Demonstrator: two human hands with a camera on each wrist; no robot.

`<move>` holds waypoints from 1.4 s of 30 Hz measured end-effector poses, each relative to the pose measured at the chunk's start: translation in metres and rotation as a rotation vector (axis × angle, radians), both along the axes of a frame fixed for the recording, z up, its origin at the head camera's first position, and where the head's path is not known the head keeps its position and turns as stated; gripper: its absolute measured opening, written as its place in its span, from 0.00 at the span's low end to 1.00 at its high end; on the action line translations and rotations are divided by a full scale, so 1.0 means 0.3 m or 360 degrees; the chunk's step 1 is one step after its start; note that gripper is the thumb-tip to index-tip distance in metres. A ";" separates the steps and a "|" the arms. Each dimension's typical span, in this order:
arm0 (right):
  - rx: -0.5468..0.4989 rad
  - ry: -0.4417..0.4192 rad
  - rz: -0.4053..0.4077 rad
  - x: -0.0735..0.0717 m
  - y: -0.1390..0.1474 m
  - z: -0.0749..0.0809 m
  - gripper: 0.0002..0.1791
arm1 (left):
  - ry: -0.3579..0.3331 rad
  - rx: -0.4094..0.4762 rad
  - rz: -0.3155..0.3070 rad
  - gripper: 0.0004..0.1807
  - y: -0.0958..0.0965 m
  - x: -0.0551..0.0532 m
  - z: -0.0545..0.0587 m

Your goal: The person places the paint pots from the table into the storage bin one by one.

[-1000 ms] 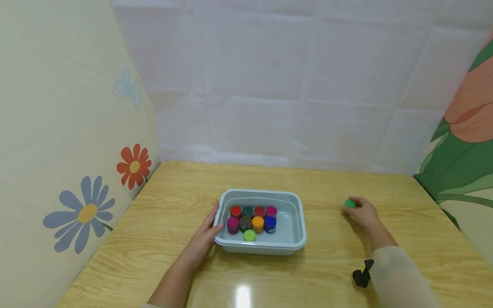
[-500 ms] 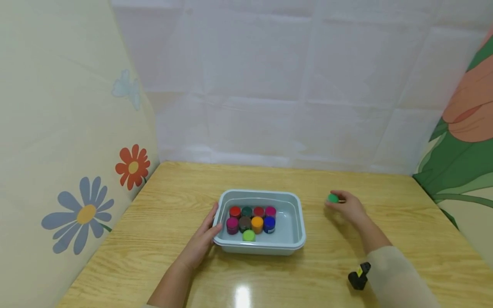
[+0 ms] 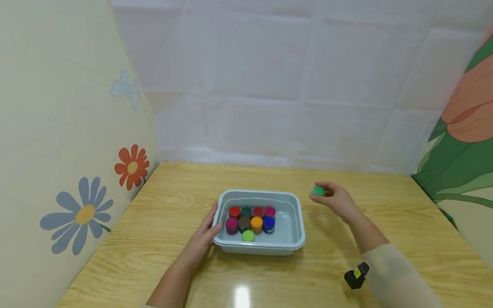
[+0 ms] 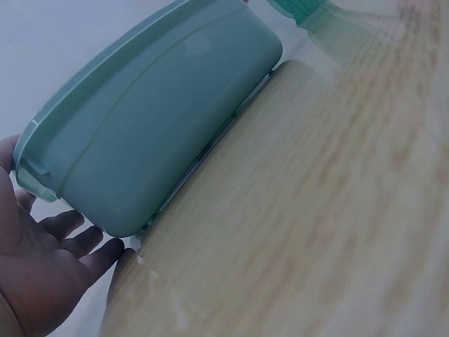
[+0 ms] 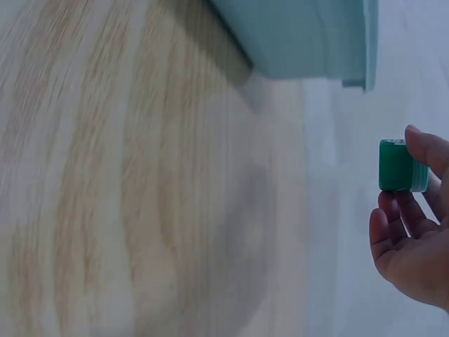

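My left hand (image 3: 199, 244) holds the left end of a pale blue-grey plastic tub (image 3: 262, 245), thumb at the rim and fingers against the outer wall. Inside the tub stand several small paint jars, among them an orange jar (image 3: 256, 224), a blue jar (image 3: 269, 224) and a light green jar (image 3: 248, 235) by the front wall. To the right of the tub, my right hand (image 3: 339, 202) pinches a green paint jar (image 5: 397, 166) between thumb and fingers. In the right wrist view this jar is raised above the table, apart from the tub's wall (image 5: 302, 38).
The tub rests on a wood-grain table (image 3: 185, 179). A black wrist-camera mount (image 3: 356, 276) sits beside the right sleeve (image 3: 398, 273). White cloth (image 3: 246, 85) hangs behind the table, and flower-printed panels stand at both sides.
My right hand has carried the green paint jar leftward and up off the table, closer to the tub. The left hand stays on the tub, and the jars inside keep their places.
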State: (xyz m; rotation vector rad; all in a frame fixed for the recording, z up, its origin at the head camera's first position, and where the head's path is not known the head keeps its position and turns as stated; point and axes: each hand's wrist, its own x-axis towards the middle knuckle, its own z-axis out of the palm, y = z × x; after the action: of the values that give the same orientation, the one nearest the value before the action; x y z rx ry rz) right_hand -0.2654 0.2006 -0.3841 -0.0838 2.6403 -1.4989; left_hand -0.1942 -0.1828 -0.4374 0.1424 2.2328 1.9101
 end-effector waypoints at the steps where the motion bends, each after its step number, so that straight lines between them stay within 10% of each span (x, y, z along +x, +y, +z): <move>1: -0.0009 0.0009 0.0016 0.003 -0.010 0.009 0.35 | 0.0001 -0.0001 0.0001 0.36 0.000 0.000 0.000; 16: -0.0087 0.0021 0.0283 0.057 -0.191 0.076 0.29 | 0.0007 0.0012 -0.0005 0.36 0.000 0.003 -0.003; 42: 0.0168 -0.0047 0.0635 0.108 -0.407 -0.008 0.22 | -0.0025 0.0026 -0.0021 0.36 -0.003 0.003 0.005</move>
State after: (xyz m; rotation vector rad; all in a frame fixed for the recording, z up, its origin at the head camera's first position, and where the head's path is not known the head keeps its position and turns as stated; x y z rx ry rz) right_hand -0.2331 0.0786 -0.3866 -0.5394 2.4796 -1.2175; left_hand -0.1932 -0.1836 -0.4358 0.1437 2.2015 1.9166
